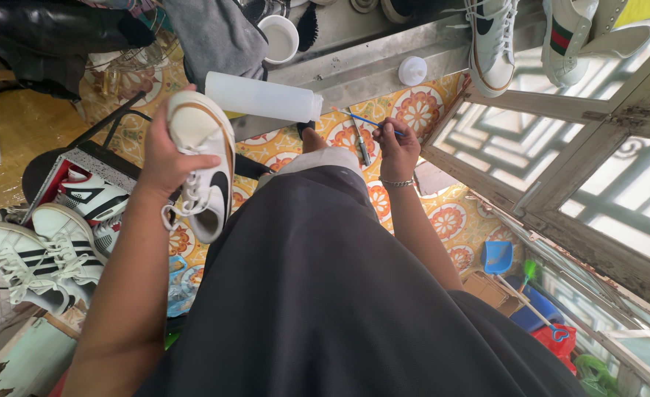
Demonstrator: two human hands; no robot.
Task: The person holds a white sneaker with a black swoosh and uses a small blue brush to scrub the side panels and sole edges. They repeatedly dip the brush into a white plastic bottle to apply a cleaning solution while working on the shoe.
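Note:
My left hand [164,158] grips a white sneaker [205,165] with a black side mark and a tan sole edge, held up with its toe toward me. My right hand [398,151] pinches a thin blue-handled brush [365,121] out in front of my knee. A translucent plastic squeeze bottle [262,98] lies on its side on the metal ledge [354,73] just beyond the sneaker. Its white cap [412,70] sits apart on the same ledge. My dark skirt [317,287] fills the lower middle.
Several white sneakers [45,250] with black stripes lie at the left by a red-lined box. Two more shoes [490,44] rest on the window frame at top right. A white cup [279,38], a metal tool [359,140] and a blue dustpan [498,257] are about.

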